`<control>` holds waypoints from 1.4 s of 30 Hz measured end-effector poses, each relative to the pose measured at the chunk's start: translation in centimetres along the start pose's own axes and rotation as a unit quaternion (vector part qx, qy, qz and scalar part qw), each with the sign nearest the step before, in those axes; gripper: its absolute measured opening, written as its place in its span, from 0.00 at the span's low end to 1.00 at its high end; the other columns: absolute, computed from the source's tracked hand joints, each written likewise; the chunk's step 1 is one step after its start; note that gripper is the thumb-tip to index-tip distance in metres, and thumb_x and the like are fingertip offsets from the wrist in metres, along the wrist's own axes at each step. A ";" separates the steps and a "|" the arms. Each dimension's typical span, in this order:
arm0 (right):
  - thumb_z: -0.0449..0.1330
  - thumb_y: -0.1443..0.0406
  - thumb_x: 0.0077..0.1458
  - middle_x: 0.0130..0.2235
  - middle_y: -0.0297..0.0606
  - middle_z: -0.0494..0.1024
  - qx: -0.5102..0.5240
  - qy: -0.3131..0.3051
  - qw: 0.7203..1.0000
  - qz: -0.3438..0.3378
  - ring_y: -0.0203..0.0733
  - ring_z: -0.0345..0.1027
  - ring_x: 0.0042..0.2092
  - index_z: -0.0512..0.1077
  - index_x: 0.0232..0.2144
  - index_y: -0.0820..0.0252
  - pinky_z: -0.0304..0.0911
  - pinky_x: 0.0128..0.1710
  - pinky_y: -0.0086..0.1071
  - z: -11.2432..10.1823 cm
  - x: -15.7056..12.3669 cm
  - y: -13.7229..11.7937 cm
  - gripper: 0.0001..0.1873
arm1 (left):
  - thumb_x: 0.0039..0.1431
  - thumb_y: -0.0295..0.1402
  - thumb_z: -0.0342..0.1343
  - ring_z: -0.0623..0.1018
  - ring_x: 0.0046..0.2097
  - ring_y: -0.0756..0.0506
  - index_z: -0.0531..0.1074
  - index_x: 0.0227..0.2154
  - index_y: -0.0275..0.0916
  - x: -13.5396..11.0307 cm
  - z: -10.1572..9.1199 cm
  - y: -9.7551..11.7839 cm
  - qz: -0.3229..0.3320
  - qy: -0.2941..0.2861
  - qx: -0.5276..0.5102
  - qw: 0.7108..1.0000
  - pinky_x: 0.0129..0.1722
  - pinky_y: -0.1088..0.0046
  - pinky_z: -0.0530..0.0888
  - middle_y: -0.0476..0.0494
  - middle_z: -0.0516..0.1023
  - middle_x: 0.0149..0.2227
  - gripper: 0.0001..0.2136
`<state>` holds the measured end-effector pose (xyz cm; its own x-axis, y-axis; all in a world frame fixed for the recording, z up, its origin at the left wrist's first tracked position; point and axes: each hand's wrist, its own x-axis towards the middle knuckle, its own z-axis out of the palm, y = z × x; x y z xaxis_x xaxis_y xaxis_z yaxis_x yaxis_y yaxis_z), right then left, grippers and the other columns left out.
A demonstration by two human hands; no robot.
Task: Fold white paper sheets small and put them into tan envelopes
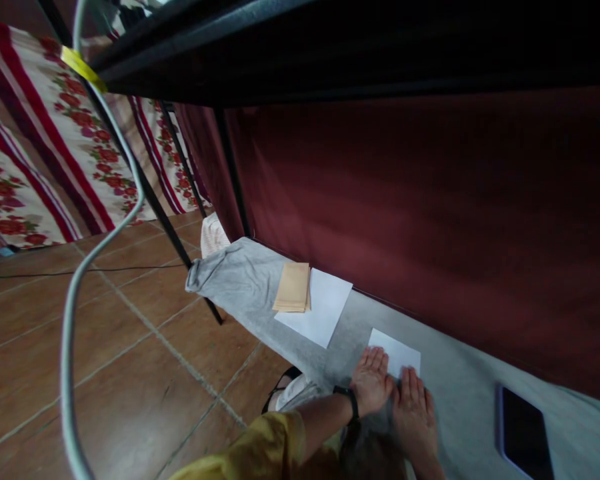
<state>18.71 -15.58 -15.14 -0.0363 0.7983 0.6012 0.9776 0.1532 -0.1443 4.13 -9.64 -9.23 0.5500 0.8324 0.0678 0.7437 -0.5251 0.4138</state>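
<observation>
At the fingertips of the left hand (371, 381) and the right hand (414, 408), touch a small white paper (399, 353) lying flat on grey cloth (463, 377). Lay the left fingers, straight and close together, over its near left part; set the right fingers, likewise straight, at its near right corner. Clasp nothing in either hand, both stretched out flat, with the far part of the paper bare beyond the fingertips. Cannot tell whether folded or single. Just behind the left hand, wear a dark wristband (353, 400); farther back along that arm, a yellow sleeve (260, 443).

Left of the grip, near but apart, see a larger white sheet (333, 300) on the same cloth, with a small stack of brown paper (293, 288) overlapping its left part. Right of the grip, well apart, see a phone (525, 430), screen dark. Beyond the fingertips, find a maroon curtain (405, 220) hanging past the cloth's far edge; above both hands, a black frame (330, 60). Lower, to the left of the left wrist, glimpse a dark shoe (293, 371) by the cloth's near edge. Farthest left of the grip, see brown floor tiles (130, 340), a pale cable (69, 320) curving down, yellow tape (83, 69) near its top and a flowered, striped fabric (35, 127) behind.
</observation>
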 end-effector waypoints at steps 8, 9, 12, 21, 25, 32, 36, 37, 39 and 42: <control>0.47 0.64 0.61 0.69 0.45 0.64 0.044 -0.033 0.998 0.014 0.55 0.56 0.71 0.55 0.72 0.43 0.55 0.64 0.62 1.5 -1.0 1.6 0.37 | 0.73 0.45 0.33 0.50 0.75 0.40 0.53 0.71 0.31 5.1 0.3 -0.6 -0.002 -0.034 0.002 0.999 0.74 0.53 0.49 0.36 0.51 0.74 0.31; 0.46 0.65 0.62 0.68 0.45 0.67 0.038 -0.040 0.998 0.027 0.54 0.58 0.70 0.61 0.69 0.42 0.55 0.65 0.61 1.5 -0.7 1.6 0.34 | 0.73 0.45 0.34 0.50 0.75 0.41 0.53 0.71 0.32 5.1 0.2 -1.2 -0.005 -0.023 0.023 0.999 0.74 0.55 0.50 0.36 0.51 0.74 0.31; 0.42 0.67 0.65 0.63 0.53 0.72 -0.004 -0.062 0.995 0.082 0.55 0.64 0.66 0.73 0.61 0.50 0.54 0.65 0.60 1.1 1.6 0.4 0.30 | 0.73 0.43 0.36 0.51 0.75 0.44 0.56 0.71 0.36 4.8 -0.2 -2.9 -0.016 0.021 0.088 0.996 0.73 0.61 0.54 0.41 0.55 0.74 0.29; 0.46 0.61 0.71 0.69 0.56 0.62 -0.065 -0.153 0.974 0.150 0.54 0.56 0.70 0.62 0.68 0.69 0.50 0.68 0.51 2.0 7.8 0.1 0.28 | 0.73 0.39 0.36 0.53 0.74 0.40 0.55 0.70 0.28 5.7 0.3 -3.7 0.002 0.029 0.134 0.991 0.72 0.55 0.53 0.33 0.56 0.73 0.29; 0.45 0.59 0.72 0.70 0.56 0.61 -0.069 -0.137 0.972 0.178 0.55 0.55 0.70 0.58 0.69 0.72 0.48 0.69 0.52 1.2 5.6 1.5 0.31 | 0.73 0.43 0.36 0.53 0.74 0.39 0.53 0.71 0.27 5.6 0.3 -3.7 -0.005 0.035 0.132 0.991 0.72 0.56 0.53 0.31 0.55 0.73 0.31; 0.45 0.62 0.71 0.69 0.53 0.63 -0.030 -0.117 0.972 0.201 0.55 0.56 0.70 0.59 0.69 0.68 0.46 0.69 0.53 -1.0 3.7 2.1 0.29 | 0.69 0.54 0.42 0.52 0.74 0.36 0.51 0.72 0.31 5.7 -0.3 -3.5 -0.006 0.016 0.117 0.993 0.72 0.54 0.51 0.31 0.53 0.73 0.38; 0.45 0.62 0.71 0.69 0.51 0.64 -0.029 -0.117 0.973 0.197 0.54 0.56 0.69 0.60 0.69 0.66 0.46 0.69 0.52 -1.9 2.8 2.0 0.29 | 0.69 0.53 0.45 0.51 0.75 0.35 0.52 0.72 0.33 5.6 -0.8 -3.3 -0.002 0.009 0.120 0.993 0.72 0.51 0.49 0.32 0.53 0.74 0.37; 0.45 0.62 0.71 0.69 0.50 0.64 -0.028 -0.118 0.974 0.193 0.53 0.56 0.69 0.60 0.69 0.66 0.45 0.69 0.51 -2.1 2.6 2.1 0.28 | 0.69 0.52 0.45 0.50 0.75 0.34 0.52 0.72 0.33 5.6 -0.9 -3.2 0.000 0.011 0.121 0.993 0.72 0.50 0.48 0.32 0.53 0.74 0.36; 0.45 0.62 0.71 0.69 0.49 0.64 -0.023 -0.118 0.975 0.189 0.52 0.56 0.69 0.60 0.69 0.65 0.45 0.69 0.49 -2.3 2.5 2.1 0.28 | 0.70 0.48 0.45 0.49 0.75 0.34 0.52 0.72 0.34 5.4 -1.1 -2.8 0.016 0.018 0.122 0.992 0.73 0.48 0.47 0.33 0.53 0.74 0.34; 0.47 0.63 0.71 0.68 0.50 0.65 -0.022 -0.112 0.975 0.193 0.52 0.56 0.69 0.62 0.67 0.65 0.44 0.69 0.50 -2.6 2.6 2.2 0.27 | 0.72 0.40 0.44 0.52 0.75 0.39 0.55 0.71 0.38 4.7 -1.0 -1.9 0.087 -0.007 0.112 0.990 0.73 0.53 0.51 0.39 0.55 0.74 0.28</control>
<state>21.28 -14.69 -11.80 0.2962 0.8992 0.3221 0.9351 -0.2043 -0.2897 4.94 -4.57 -8.80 0.6813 0.7240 0.1079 0.7017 -0.6880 0.1851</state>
